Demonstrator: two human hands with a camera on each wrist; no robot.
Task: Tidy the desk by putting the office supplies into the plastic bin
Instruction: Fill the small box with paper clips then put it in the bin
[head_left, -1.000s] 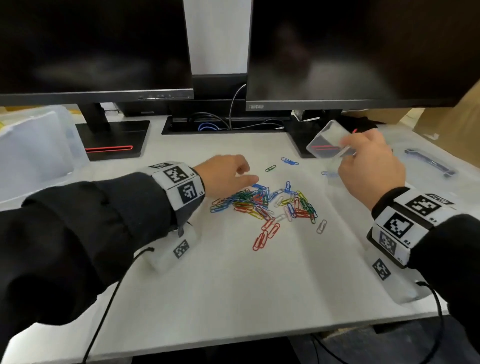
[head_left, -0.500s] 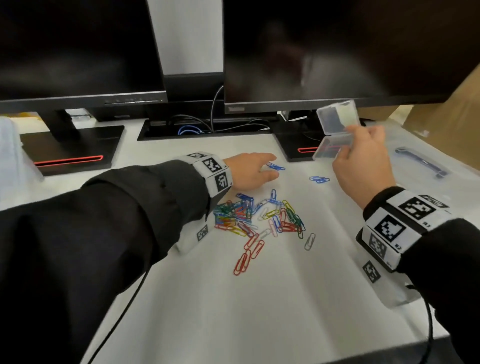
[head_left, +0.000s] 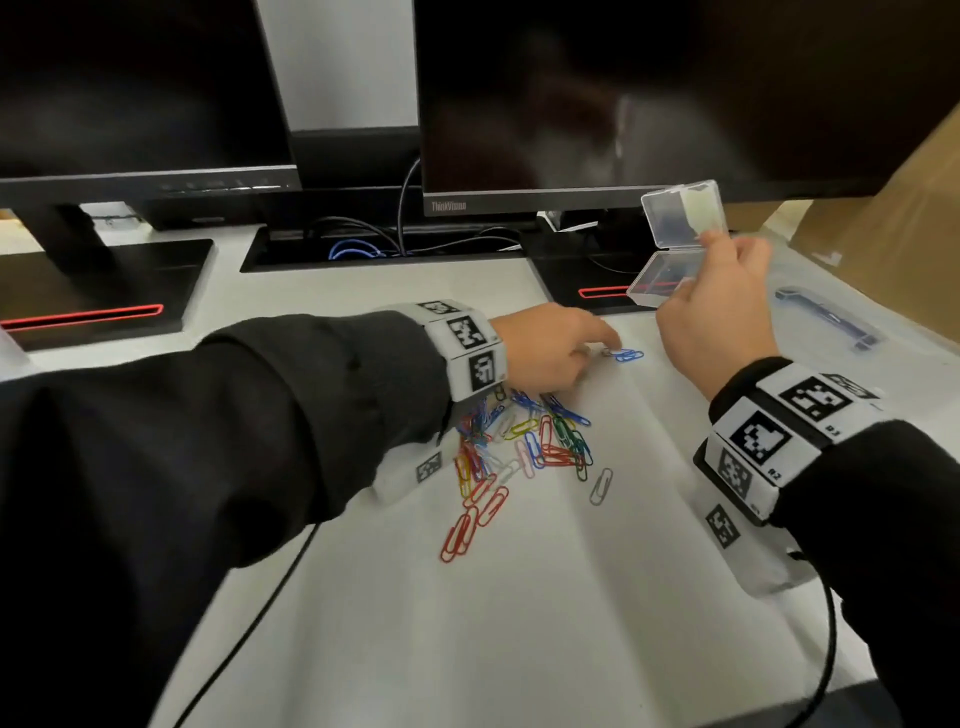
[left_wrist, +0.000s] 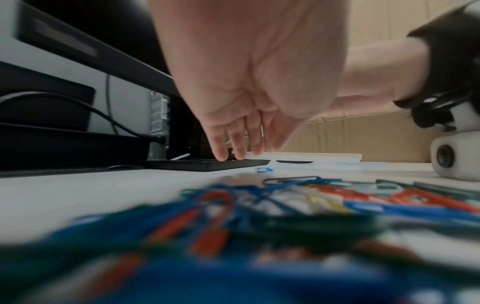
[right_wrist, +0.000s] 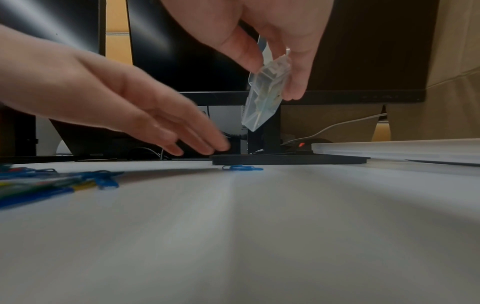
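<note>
Desk (head_left: 571, 623): matt white, smooth. Paper clips (head_left: 524, 441): glossy coloured coating, heaped mid-desk. Small box (head_left: 670, 244) above the desk's far right: clear glossy plastic. Monitors (head_left: 623, 93) behind the desk: glossy black screens. Sleeves (head_left: 208, 441): matt dark cloth.

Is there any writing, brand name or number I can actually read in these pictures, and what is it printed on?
"ThinkVision": pale lettering on the bottom bezel of the right monitor, somewhat blurred.
Small characters beside the square markers on the right wrist band: too small to read surely.
Square black-and-white markers on the left wrist band: patterns, not words.
The clear plastic case held in the right hand: no legible text.
</note>
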